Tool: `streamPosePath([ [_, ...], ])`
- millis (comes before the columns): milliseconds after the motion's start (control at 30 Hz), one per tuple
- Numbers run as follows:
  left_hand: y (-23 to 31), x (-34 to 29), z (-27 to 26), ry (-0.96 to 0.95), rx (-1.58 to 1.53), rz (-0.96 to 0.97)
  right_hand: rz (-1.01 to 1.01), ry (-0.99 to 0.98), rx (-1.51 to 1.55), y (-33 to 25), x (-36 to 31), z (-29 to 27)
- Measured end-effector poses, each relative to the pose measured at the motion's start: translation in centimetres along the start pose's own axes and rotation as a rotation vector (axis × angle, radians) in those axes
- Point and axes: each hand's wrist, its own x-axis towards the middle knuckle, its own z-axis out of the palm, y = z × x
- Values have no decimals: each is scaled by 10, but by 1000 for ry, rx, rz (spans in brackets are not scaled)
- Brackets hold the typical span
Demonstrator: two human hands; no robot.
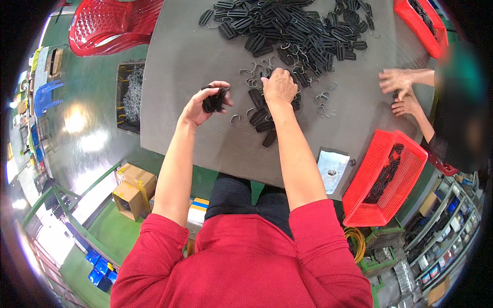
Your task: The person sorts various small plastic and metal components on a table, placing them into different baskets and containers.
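The left hand (195,110) grips a gathered stack of black slotted pieces (213,102), the right hand (280,87), grasp indeterminable, is over loose pieces (259,117), and a large heap (277,23) toward the far edge of the table (169,97) apparently awaits handling.

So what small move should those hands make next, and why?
Probably the right hand should pick up another black piece: it is right beside loose ones, while the left hand holds a bunch of them.
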Motion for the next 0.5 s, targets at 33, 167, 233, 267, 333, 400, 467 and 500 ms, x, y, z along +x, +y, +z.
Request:
streamPosePath([
  [33,3,0,4,-35,-43,-12,-40,-4,49,0,2,5],
  [167,8,38,-23,-55,151,22,54,-132,472,9,3,-19],
  [233,13,74,-4,153,550,169,85,-196,1095,46,8,-20],
  [267,17,90,6,388,954,320,178,-285,1458,53,5,-26],
  [333,26,112,31,502,1150,409,214,-328,1566,63,5,-41],
  [400,33,132,45,617,1347,507,246,-366,1677,62,15,-46],
  [467,34,148,51,653,1499,331,194,-373,965,55,41,-39],
  [500,35,149,53,648,1509,310,37,-317,722,52,50,-32],
])
